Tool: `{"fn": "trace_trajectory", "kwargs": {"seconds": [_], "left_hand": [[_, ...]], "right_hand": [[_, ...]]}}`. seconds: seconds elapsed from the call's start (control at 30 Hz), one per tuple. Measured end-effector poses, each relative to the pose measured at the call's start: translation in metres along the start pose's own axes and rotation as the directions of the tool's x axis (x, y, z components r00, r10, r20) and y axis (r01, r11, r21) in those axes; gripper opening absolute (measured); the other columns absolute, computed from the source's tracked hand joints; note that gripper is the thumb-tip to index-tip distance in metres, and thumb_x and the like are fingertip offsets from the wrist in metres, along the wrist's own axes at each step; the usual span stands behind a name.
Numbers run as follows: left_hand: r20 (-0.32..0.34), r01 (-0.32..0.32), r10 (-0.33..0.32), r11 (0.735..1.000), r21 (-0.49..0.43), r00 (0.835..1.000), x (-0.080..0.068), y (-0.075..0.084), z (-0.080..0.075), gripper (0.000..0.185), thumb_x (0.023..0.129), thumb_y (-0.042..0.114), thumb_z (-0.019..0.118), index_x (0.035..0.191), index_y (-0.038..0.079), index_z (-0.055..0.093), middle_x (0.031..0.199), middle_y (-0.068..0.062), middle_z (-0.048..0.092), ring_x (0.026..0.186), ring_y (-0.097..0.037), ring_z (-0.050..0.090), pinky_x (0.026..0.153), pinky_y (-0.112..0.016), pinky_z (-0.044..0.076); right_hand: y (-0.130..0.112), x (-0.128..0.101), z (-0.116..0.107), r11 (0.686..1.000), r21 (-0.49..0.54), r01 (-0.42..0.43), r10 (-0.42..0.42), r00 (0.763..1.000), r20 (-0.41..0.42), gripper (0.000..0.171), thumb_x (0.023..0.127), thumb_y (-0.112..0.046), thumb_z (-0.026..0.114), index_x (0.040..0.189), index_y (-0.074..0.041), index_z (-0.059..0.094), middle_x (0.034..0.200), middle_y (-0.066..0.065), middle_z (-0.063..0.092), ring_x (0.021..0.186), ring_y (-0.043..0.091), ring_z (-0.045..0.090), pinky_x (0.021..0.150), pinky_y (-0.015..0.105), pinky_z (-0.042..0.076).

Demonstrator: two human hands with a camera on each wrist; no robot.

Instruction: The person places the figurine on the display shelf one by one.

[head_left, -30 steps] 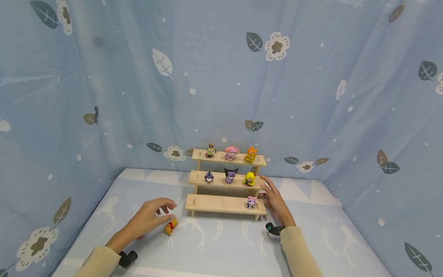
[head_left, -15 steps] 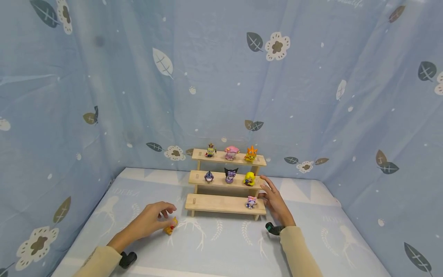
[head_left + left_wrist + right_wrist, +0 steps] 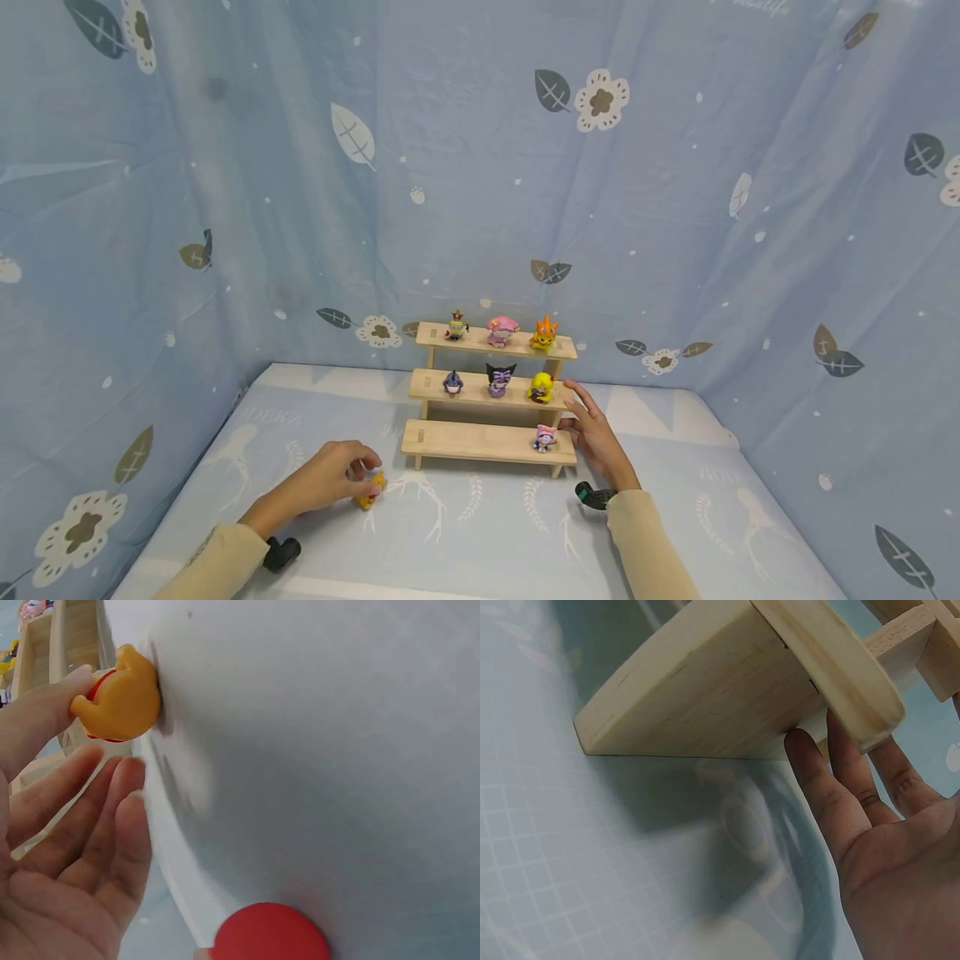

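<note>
A small yellow-orange bear figure lies on the pale blue patterned surface, left of a three-tier wooden shelf. My left hand hovers low over the bear. In the left wrist view one fingertip touches the bear, while the other fingers lie fairly straight just beside it. My right hand is flat with straight fingers against the shelf's right end. Its fingertips touch the wooden side by the bottom tier.
The top and middle tiers each carry three small figures, and a pink figure stands at the right of the bottom tier. A red round thing lies near my left palm. Blue leaf-print cloth walls the space on three sides.
My left hand has come down and drawn in over the bear until a fingertip touches it. The right hand and the shelf have stayed still.
</note>
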State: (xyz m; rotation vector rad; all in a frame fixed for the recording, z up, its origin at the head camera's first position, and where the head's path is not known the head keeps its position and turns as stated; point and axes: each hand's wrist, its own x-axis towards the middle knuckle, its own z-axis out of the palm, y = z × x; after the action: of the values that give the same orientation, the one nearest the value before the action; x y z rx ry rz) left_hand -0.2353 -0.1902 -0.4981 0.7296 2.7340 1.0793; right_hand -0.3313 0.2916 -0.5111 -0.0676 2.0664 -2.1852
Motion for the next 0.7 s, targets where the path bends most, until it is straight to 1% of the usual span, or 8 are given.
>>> {"fn": "trace_trajectory", "kwargs": {"seconds": [0.17, 0.33, 0.4, 0.53, 0.6, 0.7], "left_hand": [[0.051, -0.025, 0.025, 1.0, -0.007, 0.998, 0.0024, 0.0013, -0.0017, 0.026, 0.085, 0.023, 0.086, 0.104, 0.008, 0.075, 0.091, 0.004, 0.068, 0.077, -0.01, 0.061, 0.064, -0.025, 0.052], [0.117, -0.027, 0.029, 0.999, -0.018, 0.993, 0.0047, 0.0033, -0.0018, 0.027, 0.084, 0.022, 0.088, 0.103, 0.009, 0.075, 0.088, 0.006, 0.067, 0.075, -0.009, 0.059, 0.065, -0.025, 0.052], [0.132, -0.029, 0.031, 0.999, -0.013, 0.991, 0.0055, 0.0035, -0.0021, 0.027, 0.083, 0.021, 0.088, 0.103, 0.009, 0.075, 0.088, 0.006, 0.066, 0.076, -0.009, 0.058, 0.065, -0.025, 0.051], [0.145, -0.039, 0.038, 0.999, 0.0, 0.989, 0.0048, 0.0024, -0.0039, 0.026, 0.084, 0.017, 0.087, 0.104, 0.007, 0.075, 0.086, 0.006, 0.064, 0.075, -0.01, 0.056, 0.064, -0.025, 0.049], [0.138, -0.045, 0.045, 0.999, -0.004, 0.989, 0.0032, 0.0016, -0.005, 0.026, 0.084, 0.016, 0.087, 0.104, 0.006, 0.075, 0.085, 0.006, 0.064, 0.075, -0.011, 0.056, 0.064, -0.025, 0.049], [0.121, -0.047, 0.05, 0.999, -0.024, 0.991, 0.0009, 0.0, -0.0065, 0.024, 0.084, 0.015, 0.087, 0.103, 0.008, 0.074, 0.085, 0.005, 0.064, 0.075, -0.01, 0.057, 0.063, -0.026, 0.05]], "right_hand": [[-0.0008, 0.0014, -0.0009, 1.0, -0.008, -0.004, 0.004, 1.0, 0.002, 0.056, 0.105, -0.043, 0.058, 0.157, -0.037, 0.038, 0.156, 0.012, 0.035, 0.105, 0.024, 0.057, 0.09, 0.041, 0.054], [0.0001, 0.0037, -0.0031, 1.0, 0.008, 0.004, -0.004, 1.0, 0.016, 0.056, 0.105, -0.042, 0.058, 0.157, -0.035, 0.038, 0.155, 0.013, 0.037, 0.103, 0.024, 0.058, 0.089, 0.041, 0.054], [0.0012, 0.0045, -0.0042, 1.0, 0.014, 0.006, -0.006, 1.0, 0.02, 0.057, 0.105, -0.042, 0.059, 0.157, -0.035, 0.037, 0.155, 0.014, 0.037, 0.102, 0.024, 0.059, 0.088, 0.041, 0.055], [0.0044, 0.0048, -0.0055, 1.0, 0.015, 0.001, -0.001, 1.0, 0.027, 0.057, 0.106, -0.042, 0.058, 0.158, -0.035, 0.036, 0.156, 0.014, 0.036, 0.103, 0.025, 0.059, 0.088, 0.041, 0.055], [0.0058, 0.0047, -0.0057, 1.0, 0.016, 0.002, -0.002, 1.0, 0.028, 0.057, 0.106, -0.041, 0.058, 0.158, -0.035, 0.036, 0.156, 0.014, 0.036, 0.103, 0.025, 0.059, 0.089, 0.041, 0.055], [0.0067, 0.0054, -0.0065, 1.0, 0.016, 0.01, -0.01, 1.0, 0.026, 0.056, 0.106, -0.041, 0.058, 0.158, -0.035, 0.037, 0.155, 0.014, 0.037, 0.103, 0.025, 0.059, 0.089, 0.042, 0.055]]}}
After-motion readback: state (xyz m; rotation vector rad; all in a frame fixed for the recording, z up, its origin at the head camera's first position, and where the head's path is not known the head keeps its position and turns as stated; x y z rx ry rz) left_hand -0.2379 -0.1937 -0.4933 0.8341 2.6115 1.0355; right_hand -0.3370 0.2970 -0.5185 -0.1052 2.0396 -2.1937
